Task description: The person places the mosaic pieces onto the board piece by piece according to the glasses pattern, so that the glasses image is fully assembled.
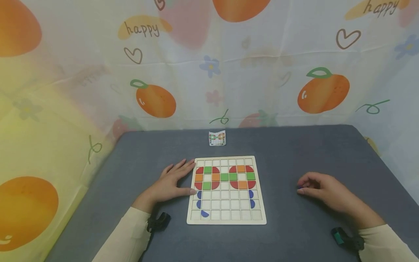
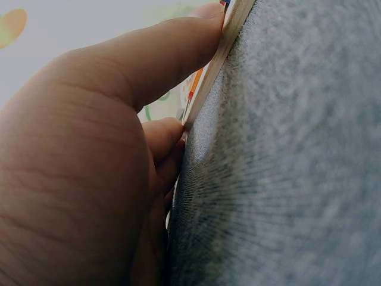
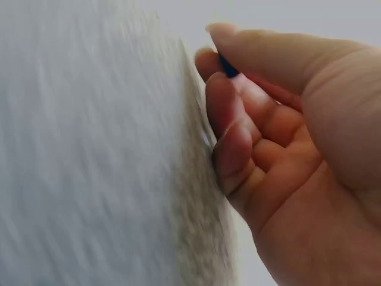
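Note:
A pale square grid board [image 1: 226, 222] lies on the table, with red, orange and green tiles forming two rings joined by a green bar [image 1: 224, 177]. Blue half-round pieces sit in its left and right columns; the lowest left one [image 1: 204, 213] is tilted in its cell. My left hand [image 1: 170, 185] rests at the board's left edge, fingers extended, with its thumb [image 2: 184, 47] on the rim. Well to the right of the board, my right hand [image 1: 330, 191] pinches a small dark blue piece [image 3: 227, 67] between thumb and forefinger; the fingers mostly hide its shape.
Behind the board lies a small printed card [image 1: 217, 138] with a coloured grid pattern. Grey cloth [image 1: 288, 229] covers the table, and a fruit-printed curtain [image 1: 229, 80] hangs along the back edge. Each wrist wears a black strap device [image 1: 159, 222].

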`<state>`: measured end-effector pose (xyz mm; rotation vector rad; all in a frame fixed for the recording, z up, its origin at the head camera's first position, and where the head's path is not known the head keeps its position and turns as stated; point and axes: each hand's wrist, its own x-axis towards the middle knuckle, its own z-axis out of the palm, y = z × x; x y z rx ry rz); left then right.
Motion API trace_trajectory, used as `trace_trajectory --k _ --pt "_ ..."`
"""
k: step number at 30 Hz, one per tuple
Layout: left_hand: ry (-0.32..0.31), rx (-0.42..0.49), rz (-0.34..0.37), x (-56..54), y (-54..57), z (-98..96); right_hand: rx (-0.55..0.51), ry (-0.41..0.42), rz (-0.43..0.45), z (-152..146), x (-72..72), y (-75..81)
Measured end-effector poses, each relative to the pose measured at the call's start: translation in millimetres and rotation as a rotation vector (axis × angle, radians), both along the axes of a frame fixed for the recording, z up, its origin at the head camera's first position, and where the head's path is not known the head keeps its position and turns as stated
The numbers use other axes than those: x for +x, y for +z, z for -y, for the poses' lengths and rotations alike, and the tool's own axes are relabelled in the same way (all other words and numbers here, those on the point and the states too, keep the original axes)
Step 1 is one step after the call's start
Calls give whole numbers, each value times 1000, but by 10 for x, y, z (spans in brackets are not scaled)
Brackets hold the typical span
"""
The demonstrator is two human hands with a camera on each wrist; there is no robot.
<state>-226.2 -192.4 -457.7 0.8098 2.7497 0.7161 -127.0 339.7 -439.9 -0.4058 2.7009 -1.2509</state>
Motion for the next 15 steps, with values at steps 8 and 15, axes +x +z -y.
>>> trace_trajectory --k 8,15 --pt "1 6 3 11 13 -10 -31 -12 4 230 23 58" --pt "11 0 -1 16 12 -19 -101 74 -61 598 73 103"
